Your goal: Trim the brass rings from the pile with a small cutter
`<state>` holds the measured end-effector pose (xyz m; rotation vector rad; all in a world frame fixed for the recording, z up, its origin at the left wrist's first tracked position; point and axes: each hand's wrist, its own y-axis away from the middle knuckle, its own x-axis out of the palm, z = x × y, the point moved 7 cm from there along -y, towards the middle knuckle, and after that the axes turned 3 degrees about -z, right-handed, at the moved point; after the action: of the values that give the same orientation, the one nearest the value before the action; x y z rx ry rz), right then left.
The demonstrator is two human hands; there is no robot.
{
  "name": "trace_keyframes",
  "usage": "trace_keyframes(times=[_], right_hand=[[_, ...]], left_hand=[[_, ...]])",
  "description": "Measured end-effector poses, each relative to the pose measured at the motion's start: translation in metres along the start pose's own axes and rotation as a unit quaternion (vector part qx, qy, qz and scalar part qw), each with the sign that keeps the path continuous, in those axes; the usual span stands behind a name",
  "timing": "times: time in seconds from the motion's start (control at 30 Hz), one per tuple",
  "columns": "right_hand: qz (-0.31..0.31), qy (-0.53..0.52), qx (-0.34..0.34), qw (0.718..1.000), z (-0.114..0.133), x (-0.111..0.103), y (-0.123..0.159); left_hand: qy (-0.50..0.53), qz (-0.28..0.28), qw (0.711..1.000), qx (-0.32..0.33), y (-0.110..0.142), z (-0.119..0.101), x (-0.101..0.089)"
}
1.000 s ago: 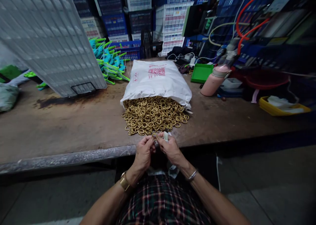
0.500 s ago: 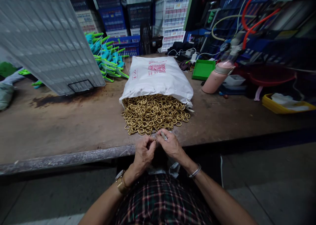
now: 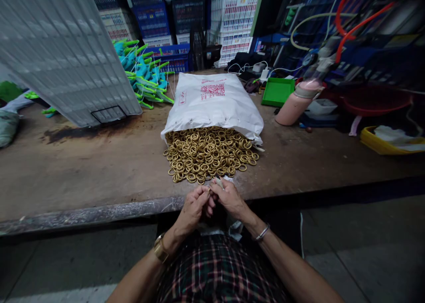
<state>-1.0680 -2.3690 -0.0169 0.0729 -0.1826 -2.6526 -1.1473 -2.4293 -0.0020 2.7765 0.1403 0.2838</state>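
Observation:
My left hand (image 3: 194, 207) is closed in a pinch, thumb against fingers, just off the table's front edge. A tiny gold-coloured piece (image 3: 209, 191) shows at its fingertips, mostly hidden. My right hand (image 3: 232, 202) meets it there, its fingers closed around a small flat, pale blade-like tool (image 3: 219, 183) that sticks up past the thumb. Just beyond both hands lies a heap of gold-coloured rings (image 3: 206, 154). They spill from the mouth of a white sack (image 3: 215, 108) with red print, lying on its side.
The brown table (image 3: 83, 170) has a worn front edge. A grey ribbed panel (image 3: 76, 59) leans at left, beside green and turquoise plastic pieces (image 3: 149, 79). To the right are a green tray (image 3: 278, 91), a pink bottle (image 3: 295, 106) and a yellow tray (image 3: 381, 147). Crates (image 3: 229, 10) are stacked behind.
My left hand's fingers have shifted slightly, and the right hand's lower fingers now show beneath the joined fingertips. The view has turned a little left. Rings and sack look unchanged.

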Motion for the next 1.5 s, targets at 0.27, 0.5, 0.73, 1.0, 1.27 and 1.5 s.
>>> trace_keyframes(times=[0.27,0.5,0.73,1.0,1.27,1.5], right_hand=[[0.037,-0.039,0.024,0.998,-0.006,0.009,-0.001],[-0.024,0.087,-0.034,0.995,0.001,-0.001,-0.002],[0.056,0.353,-0.142,0.923,0.010,0.013,0.012],[0.043,0.429,-0.149,0.890,0.009,0.015,0.012],[0.043,0.441,-0.140,0.885,0.009,0.014,0.011],[0.064,0.446,-0.143,0.881,0.010,0.015,0.011]], left_hand=[[0.103,0.003,0.994,-0.034,0.002,0.009,-0.005],[0.066,-0.027,0.997,-0.018,0.003,0.006,-0.011],[-0.026,-0.068,0.997,0.013,0.002,0.002,-0.021],[-0.060,-0.088,0.993,0.048,0.004,-0.003,-0.022],[-0.069,-0.087,0.992,0.062,0.004,0.000,-0.022],[-0.075,-0.084,0.991,0.073,0.002,0.001,-0.024]])
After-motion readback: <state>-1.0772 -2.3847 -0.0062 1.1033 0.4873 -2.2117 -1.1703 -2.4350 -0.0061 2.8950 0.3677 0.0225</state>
